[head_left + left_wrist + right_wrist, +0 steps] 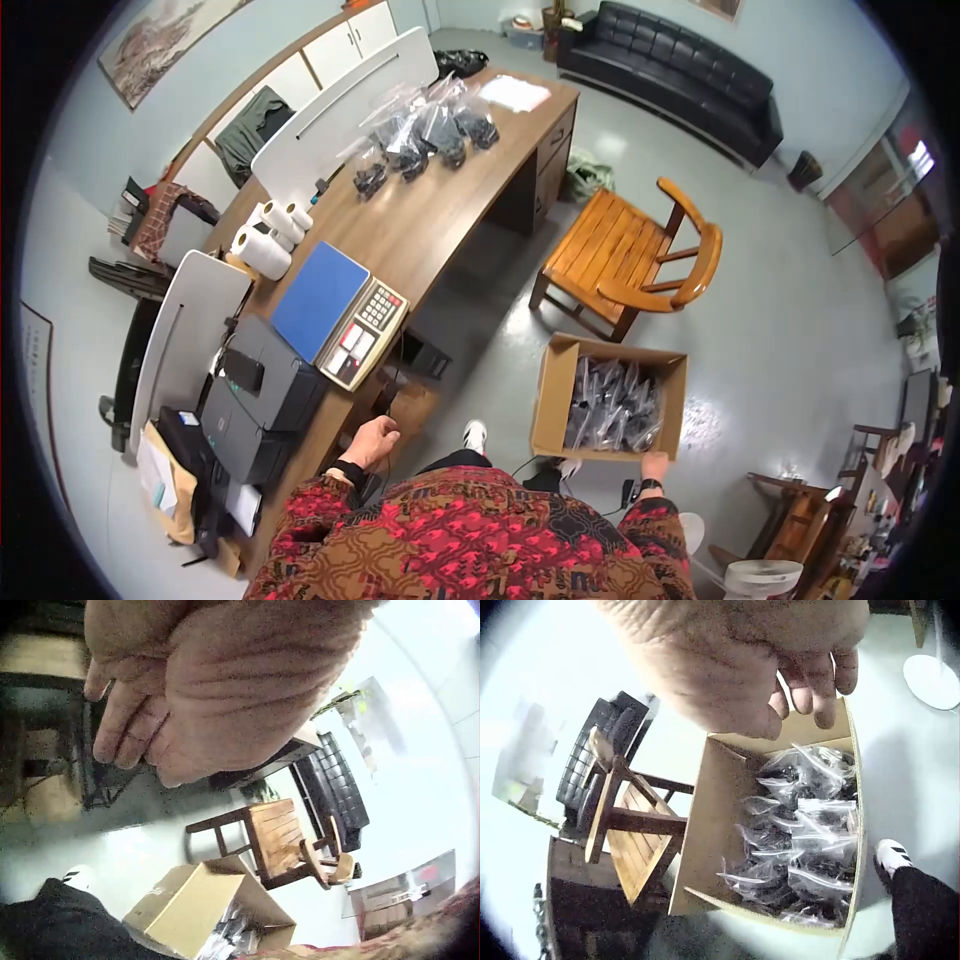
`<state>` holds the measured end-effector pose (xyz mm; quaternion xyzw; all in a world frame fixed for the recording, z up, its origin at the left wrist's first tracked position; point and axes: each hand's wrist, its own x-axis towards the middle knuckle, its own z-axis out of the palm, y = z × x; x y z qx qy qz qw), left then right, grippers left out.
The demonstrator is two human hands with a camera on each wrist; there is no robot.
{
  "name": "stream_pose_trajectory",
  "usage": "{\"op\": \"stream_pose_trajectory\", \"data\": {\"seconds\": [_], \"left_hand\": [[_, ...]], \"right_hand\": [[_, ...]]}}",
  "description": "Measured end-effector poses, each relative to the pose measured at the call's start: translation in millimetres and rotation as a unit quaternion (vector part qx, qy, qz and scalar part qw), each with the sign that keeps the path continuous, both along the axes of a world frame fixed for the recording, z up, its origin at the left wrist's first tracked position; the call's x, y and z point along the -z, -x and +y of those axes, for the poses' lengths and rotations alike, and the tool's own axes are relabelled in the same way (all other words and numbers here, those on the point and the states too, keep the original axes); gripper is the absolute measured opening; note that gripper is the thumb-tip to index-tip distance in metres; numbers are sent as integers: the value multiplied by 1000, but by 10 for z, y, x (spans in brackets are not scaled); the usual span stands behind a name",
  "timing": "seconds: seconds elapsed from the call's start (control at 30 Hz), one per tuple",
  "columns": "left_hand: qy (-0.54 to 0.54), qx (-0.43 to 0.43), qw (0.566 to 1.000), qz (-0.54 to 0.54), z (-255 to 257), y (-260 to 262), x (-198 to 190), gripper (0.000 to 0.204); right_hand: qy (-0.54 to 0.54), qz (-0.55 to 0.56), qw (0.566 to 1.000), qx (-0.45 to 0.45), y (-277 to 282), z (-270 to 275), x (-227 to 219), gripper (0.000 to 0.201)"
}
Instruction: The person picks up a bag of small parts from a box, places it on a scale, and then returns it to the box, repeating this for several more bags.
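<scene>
My left hand hangs beside the desk's near end, its fingers loosely bent; nothing shows in its grasp. In the left wrist view the same hand fills the top, palm side showing. By the near right corner of an open cardboard box is my right hand. Seen from the right wrist, that hand has relaxed fingers that overlap the box's rim and hold nothing visible. Clear zip bags with dark contents fill the box, which stands on the floor.
A wooden armchair stands just beyond the box. On the desk are more bags of dark items, a weighing scale, white rolls and papers. A printer sits left. A black sofa lines the far wall.
</scene>
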<state>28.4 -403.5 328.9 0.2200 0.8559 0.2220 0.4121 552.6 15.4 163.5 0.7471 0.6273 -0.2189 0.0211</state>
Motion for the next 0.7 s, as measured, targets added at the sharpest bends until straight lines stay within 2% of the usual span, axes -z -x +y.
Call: {"op": "stream_pose_trajectory", "data": {"seconds": [0.03, 0.07, 0.1, 0.17, 0.23, 0.3, 0.37, 0.4, 0.43, 0.47, 0.5, 0.53, 0.6, 0.63, 0.7], "left_hand": [[-20, 9, 1000, 6, -1, 165, 34, 33], [-37, 15, 999, 10, 168, 190, -30, 32], [-62, 4, 998, 18, 129, 334, 19, 29], [-70, 15, 996, 46, 182, 583, -153, 29], [-100, -7, 993, 68, 209, 761, -199, 28], [-123, -33, 989, 69, 355, 838, -336, 27], [-143, -70, 985, 63, 353, 946, -341, 26], [-180, -97, 977, 57, 276, 1008, -173, 26], [-183, -100, 976, 62, 307, 1042, -262, 26], [-185, -102, 975, 67, 378, 1109, -432, 26], [-185, -109, 974, 78, 413, 1170, -553, 25], [-183, -114, 973, 77, 509, 1173, -658, 25], [-205, -138, 964, 95, 521, 1326, -631, 26], [-200, -154, 963, 93, 586, 1386, -890, 24], [-202, -164, 958, 122, 627, 1518, -1010, 23]], "right_hand": [[17, 6, 1000, -6, 185, -75, -157, 23], [-4, 26, 1000, 3, 207, 30, -307, 22], [-24, 39, 999, 2, 368, -73, -319, 22], [-52, 50, 997, -4, 729, -62, -473, 22], [-48, 81, 993, -70, 1083, 95, -478, 21], [-86, 129, 984, -92, 1523, 393, -786, 19], [-107, 196, 962, -160, 2080, 608, -968, 19], [-106, 228, 953, -171, 2398, 692, -1104, 18], [-101, 209, 952, -199, 2732, 770, -1315, 17], [-146, 259, 919, -257, 2961, 887, -1331, 17], [-117, 311, 910, -249, 3249, 969, -1412, 17], [-117, 318, 901, -270, 3509, 1086, -1694, 17], [-122, 320, 889, -305, 4097, 1207, -1818, 16], [-118, 334, 879, -320, 4414, 1248, -1905, 16], [-147, 347, 847, -374, 5047, 1323, -2094, 16]]}}
